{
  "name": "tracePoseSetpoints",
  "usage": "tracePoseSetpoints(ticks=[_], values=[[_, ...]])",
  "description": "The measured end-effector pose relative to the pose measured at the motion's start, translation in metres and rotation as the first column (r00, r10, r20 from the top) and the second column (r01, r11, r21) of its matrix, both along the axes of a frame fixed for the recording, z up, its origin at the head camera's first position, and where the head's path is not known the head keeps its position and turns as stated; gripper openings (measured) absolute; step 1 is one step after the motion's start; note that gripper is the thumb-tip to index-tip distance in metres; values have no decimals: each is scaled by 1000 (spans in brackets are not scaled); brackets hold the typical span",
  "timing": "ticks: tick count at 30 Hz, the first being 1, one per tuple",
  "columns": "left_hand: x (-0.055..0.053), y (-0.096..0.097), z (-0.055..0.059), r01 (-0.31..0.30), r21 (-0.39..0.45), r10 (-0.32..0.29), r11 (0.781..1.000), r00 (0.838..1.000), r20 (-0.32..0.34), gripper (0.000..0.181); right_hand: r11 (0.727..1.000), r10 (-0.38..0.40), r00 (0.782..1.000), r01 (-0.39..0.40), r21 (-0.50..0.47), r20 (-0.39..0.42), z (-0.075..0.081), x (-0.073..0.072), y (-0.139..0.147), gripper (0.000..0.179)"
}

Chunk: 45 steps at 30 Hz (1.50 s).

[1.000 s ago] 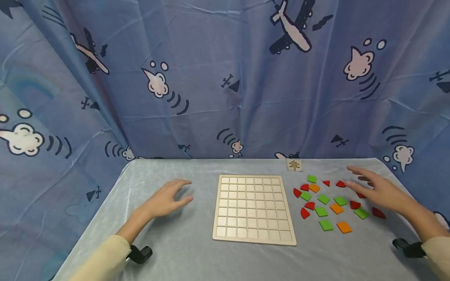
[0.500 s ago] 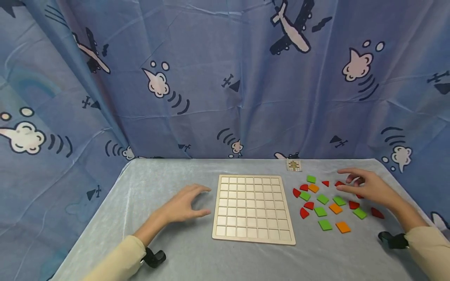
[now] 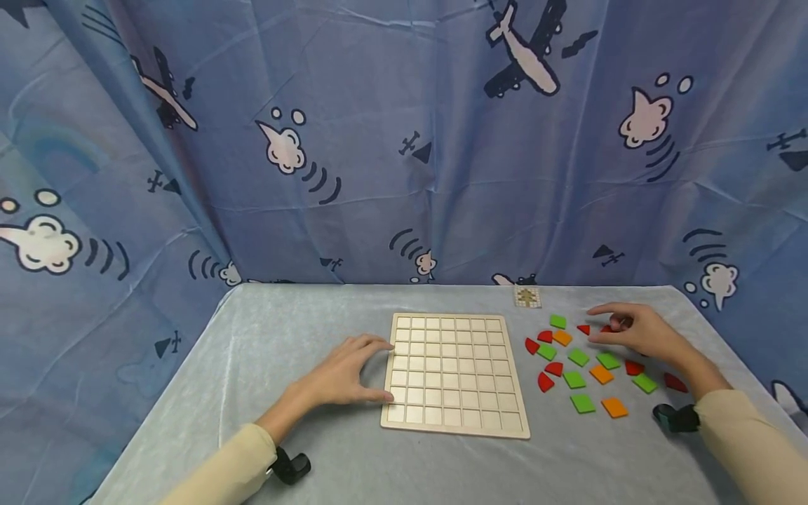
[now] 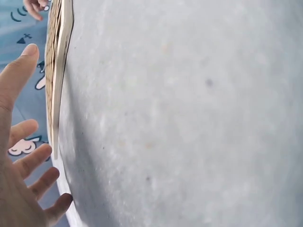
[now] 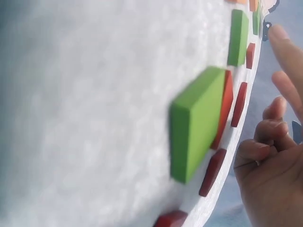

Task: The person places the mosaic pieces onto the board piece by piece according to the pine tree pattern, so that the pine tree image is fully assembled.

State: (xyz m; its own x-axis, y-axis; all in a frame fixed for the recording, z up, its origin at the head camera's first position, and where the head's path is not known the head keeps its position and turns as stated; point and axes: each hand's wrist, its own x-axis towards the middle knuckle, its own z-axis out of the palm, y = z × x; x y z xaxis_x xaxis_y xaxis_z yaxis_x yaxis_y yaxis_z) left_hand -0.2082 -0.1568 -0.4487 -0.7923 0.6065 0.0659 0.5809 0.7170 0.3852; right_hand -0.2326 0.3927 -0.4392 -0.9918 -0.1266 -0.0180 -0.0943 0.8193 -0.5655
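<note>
A wooden board [image 3: 451,372] with a grid of square recesses lies flat on the table. My left hand [image 3: 344,372] is at its left edge, thumb and fingers spread; whether they touch the edge I cannot tell. In the left wrist view the board's side [image 4: 60,80] runs past that hand [image 4: 23,165]. My right hand [image 3: 650,340] hovers over the scattered pieces, thumb and index finger apart, the other fingers bent, with nothing visible between them. Just left of its fingertips lies a small red wedge [image 3: 583,329]. The hand partly covers another red piece [image 3: 606,328].
Several green tiles [image 3: 583,403], orange tiles [image 3: 614,407] and red quarter-round pieces [image 3: 546,381] lie right of the board. A small patterned card [image 3: 527,297] sits near the back edge. Behind the table hangs a blue printed curtain [image 3: 366,175].
My left hand has moved right, up to the board's left edge. My right hand has moved left over the red pieces. The board and pieces stay where they were.
</note>
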Motion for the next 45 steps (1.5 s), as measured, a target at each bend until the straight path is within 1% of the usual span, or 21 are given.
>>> tracePoseSetpoints(ticks=[4, 9, 16, 22, 30, 37, 45], values=[[0, 2, -1, 8, -5, -8, 1000, 1000, 9, 92, 1000, -1, 1000, 1, 12, 30, -4, -5, -1, 60], [3, 3, -3, 25, -13, -25, 1000, 1000, 17, 90, 1000, -2, 998, 1, 30, 60, -7, -10, -1, 58], [4, 4, -7, 32, -35, -32, 999, 999, 0, 89, 1000, 18, 997, -19, 3, 76, -7, -12, -1, 54], [3, 5, -9, 24, -40, -25, 999, 1000, -7, 88, 1000, 23, 997, -25, 15, 75, -7, -12, -3, 48], [3, 4, -8, 28, -43, -29, 999, 1000, -9, 89, 999, 33, 999, -34, 31, 40, -9, -12, -4, 34], [2, 2, -7, 29, -61, -27, 998, 999, 25, 88, 999, 34, 999, -35, 28, 37, -9, -11, -5, 35], [1, 2, -5, 33, -62, -30, 998, 999, 37, 89, 1000, 9, 1000, -9, 25, 25, -4, -8, -9, 39]])
